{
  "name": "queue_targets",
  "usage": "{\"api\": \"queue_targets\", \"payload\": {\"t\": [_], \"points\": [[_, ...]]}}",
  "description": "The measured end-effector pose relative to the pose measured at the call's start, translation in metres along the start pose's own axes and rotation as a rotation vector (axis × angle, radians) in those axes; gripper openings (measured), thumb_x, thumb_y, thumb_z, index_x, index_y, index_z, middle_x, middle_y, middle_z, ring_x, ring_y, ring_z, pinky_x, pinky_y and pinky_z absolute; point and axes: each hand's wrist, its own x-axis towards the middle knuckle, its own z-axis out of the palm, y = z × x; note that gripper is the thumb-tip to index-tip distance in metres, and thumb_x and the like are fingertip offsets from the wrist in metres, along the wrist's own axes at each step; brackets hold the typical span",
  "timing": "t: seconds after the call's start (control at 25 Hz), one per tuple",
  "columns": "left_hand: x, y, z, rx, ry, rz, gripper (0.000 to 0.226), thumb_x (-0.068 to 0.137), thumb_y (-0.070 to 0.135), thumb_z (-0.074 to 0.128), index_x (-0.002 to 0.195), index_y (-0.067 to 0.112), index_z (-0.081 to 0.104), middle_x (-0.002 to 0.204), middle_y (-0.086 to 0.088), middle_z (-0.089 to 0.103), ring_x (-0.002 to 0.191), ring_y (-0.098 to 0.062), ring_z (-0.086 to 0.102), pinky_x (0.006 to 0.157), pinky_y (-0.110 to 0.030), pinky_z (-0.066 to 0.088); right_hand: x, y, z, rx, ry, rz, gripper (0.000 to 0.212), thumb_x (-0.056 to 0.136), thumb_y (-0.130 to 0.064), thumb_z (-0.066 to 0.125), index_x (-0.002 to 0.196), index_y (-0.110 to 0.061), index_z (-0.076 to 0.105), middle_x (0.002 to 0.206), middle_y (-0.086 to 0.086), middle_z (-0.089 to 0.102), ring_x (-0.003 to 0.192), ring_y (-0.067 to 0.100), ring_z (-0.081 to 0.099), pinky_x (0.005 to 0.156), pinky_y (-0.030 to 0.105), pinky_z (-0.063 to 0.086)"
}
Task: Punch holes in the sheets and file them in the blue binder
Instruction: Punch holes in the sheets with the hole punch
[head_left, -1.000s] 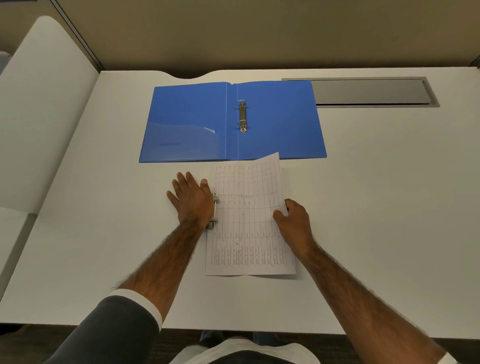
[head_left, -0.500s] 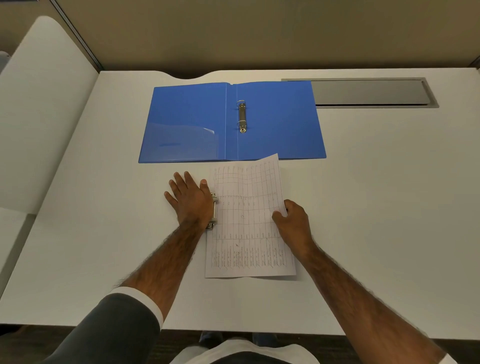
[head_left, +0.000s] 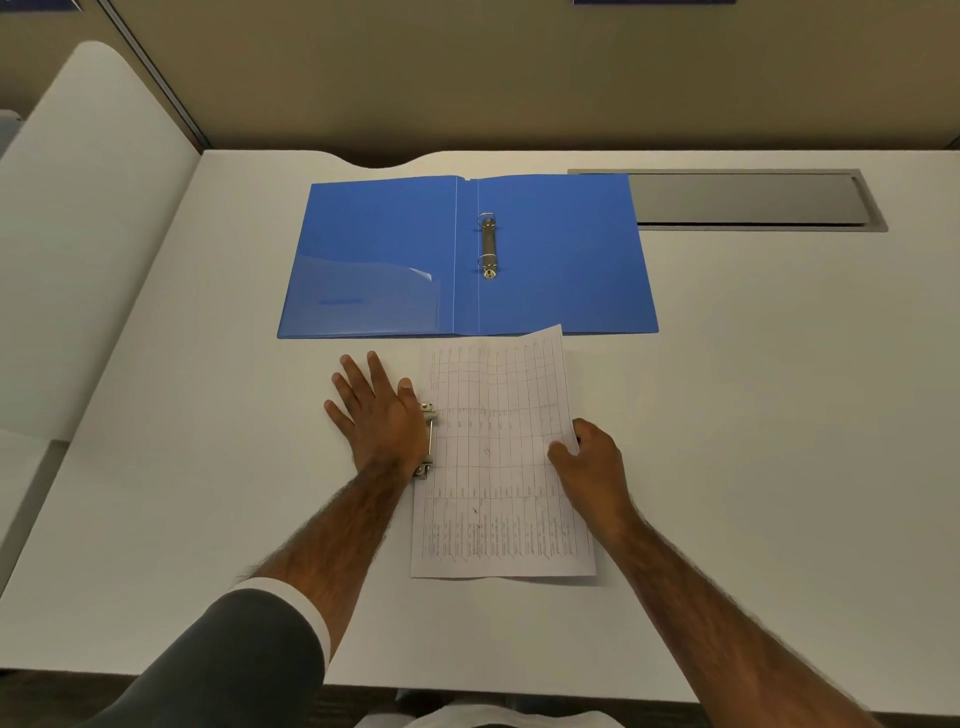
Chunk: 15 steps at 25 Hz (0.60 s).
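**Sheets** (head_left: 498, 467): printed tables, lying mid-tabletop (head_left: 753, 415). The far corner at 1 o'clock just overlaps the binder's near edge.

**Punch** (head_left: 428, 441): metal, at the sheets' 9 o'clock edge, mostly hidden under the palm. How deep the paper sits in it cannot be told.

**Left hand** (head_left: 376, 415): flat, fingers straight and spread, palm pressing on the punch.

**Right hand** (head_left: 592, 460): at the 3 o'clock edge, thumb and fingers pinching the sheets.

**Binder** (head_left: 561, 249): blue, open flat at 12 o'clock. Its rings (head_left: 487, 244) appear closed, and nothing is filed.

**Risks**: the sheets look slightly skewed, so the holes may land crooked. A tug from the right hand mid-press could tear them. Off-centre holes would miss the rings.
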Motion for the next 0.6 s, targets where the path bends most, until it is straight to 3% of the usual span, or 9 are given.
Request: {"api": "queue_targets", "payload": {"t": [0.4,0.52,0.6], "points": [[0.003,-0.003,0.001,0.036,-0.020,0.016,0.065,0.099,0.049,0.008,0.156,0.022,-0.006,0.163,-0.007,-0.015,0.150,-0.029,-0.012,0.119,-0.055,-0.006,0.002,-0.001,0.000,-0.020,-0.018,0.016,0.029,0.097,-0.026,0.051,0.124,-0.016,0.054,0.123,-0.006,0.057,0.104,0.012,0.057,0.094,0.032,0.048],[-0.003,-0.001,-0.006,-0.048,-0.024,0.029,0.062,0.102,0.047,0.015,0.157,0.019,0.008,0.164,-0.008,-0.007,0.151,-0.029,-0.009,0.120,-0.053,-0.005,-0.001,-0.002,-0.001,0.017,-0.018,0.003,0.022,0.096,-0.023,0.051,0.117,-0.017,0.056,0.117,-0.008,0.057,0.102,0.012,0.058,0.088,0.027,0.048],[-0.003,0.006,-0.018,-0.146,-0.007,0.050,0.059,0.102,0.048,0.023,0.153,0.017,0.025,0.164,-0.010,0.008,0.151,-0.029,0.002,0.120,-0.049,0.002,-0.002,-0.002,-0.001,0.038,0.000,-0.003,0.015,0.095,-0.021,0.052,0.109,-0.018,0.056,0.114,-0.009,0.059,0.099,0.011,0.059,0.086,0.025,0.049]]}}
